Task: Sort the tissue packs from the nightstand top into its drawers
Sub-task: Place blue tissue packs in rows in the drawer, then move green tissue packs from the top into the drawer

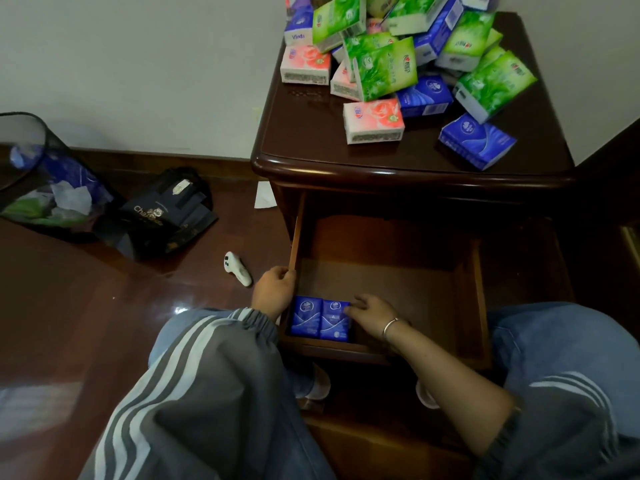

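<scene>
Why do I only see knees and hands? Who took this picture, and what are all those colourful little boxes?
There is no machine here, just a person. A camera worn on their head looks down, so you see their own knees and two hands. The colourful things are tissue packs, green, pink and blue, piled on the nightstand. Below its top, the drawer is pulled open. Two blue packs lie side by side in its near left corner. The left hand grips the drawer's side wall. The right hand curls its fingers on the right-hand blue pack.
</scene>
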A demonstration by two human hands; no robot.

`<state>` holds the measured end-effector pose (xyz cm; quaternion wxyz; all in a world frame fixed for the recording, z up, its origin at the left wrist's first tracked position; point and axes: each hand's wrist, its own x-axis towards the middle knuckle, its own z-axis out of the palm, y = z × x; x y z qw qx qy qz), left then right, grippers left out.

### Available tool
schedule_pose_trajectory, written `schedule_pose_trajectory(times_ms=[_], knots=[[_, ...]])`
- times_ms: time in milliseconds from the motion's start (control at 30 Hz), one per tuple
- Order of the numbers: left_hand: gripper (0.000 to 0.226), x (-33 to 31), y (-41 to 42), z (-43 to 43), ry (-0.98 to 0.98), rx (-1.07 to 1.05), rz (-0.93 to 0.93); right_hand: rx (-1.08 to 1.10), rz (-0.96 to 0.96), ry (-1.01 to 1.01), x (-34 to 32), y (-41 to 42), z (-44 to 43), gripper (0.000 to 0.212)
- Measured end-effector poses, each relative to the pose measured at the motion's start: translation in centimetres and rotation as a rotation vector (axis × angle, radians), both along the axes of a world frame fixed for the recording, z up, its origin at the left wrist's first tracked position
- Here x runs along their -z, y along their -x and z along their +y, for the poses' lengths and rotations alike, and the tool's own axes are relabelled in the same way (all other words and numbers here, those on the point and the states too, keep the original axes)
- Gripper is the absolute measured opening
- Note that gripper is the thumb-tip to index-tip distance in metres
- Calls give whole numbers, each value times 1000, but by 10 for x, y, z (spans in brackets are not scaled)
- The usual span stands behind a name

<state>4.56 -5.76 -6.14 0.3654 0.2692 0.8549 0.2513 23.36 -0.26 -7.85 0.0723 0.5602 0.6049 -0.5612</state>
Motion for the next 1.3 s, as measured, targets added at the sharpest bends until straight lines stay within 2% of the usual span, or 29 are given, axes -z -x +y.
schedule_pose_trajectory(times_ms=[33, 100, 200, 267, 333, 400, 467, 567, 667, 767, 1000, 1100, 1167, 1300], knots=[[30, -6, -1, 1, -22, -5, 50, -8, 9, -47, -13, -1, 2, 53], [26, -22, 0, 3, -130, -73, 178, -17, 65, -218, -45, -7, 9, 42], [23, -56, 4, 8, -370, -206, 326, 73, 209, -618, -105, -32, 28, 21], [21, -82, 5, 14, -519, -204, 406, 184, 275, -913, -141, -58, 49, 19], [19, -107, 4, 23, -633, -142, 468, 281, 224, -1161, -164, -86, 80, 21], [17, -132, 1, 38, -727, -67, 516, 319, 95, -1299, -175, -109, 119, 30], [17, -154, -4, 58, -788, 19, 548, 288, -17, -1316, -178, -122, 157, 43], [27, -177, -14, 94, -768, 195, 613, 217, -62, -1207, -174, -115, 191, 57], [38, -186, -22, 127, -717, 327, 678, 166, -188, -1201, -161, -102, 197, 60], [43, -193, -20, 158, -700, 361, 700, 205, -212, -1242, -156, -101, 196, 59], [66, -199, -11, 218, -527, 310, 517, 178, -255, -1232, -158, -99, 192, 63], [74, -198, -7, 226, -537, 246, 326, 168, -273, -1236, -159, -100, 192, 63], [72, -199, -4, 227, -557, 221, 241, 159, -285, -1233, -159, -99, 192, 62], [60, -202, 0, 223, -533, 267, 298, 162, -288, -1232, -159, -99, 191, 61]])
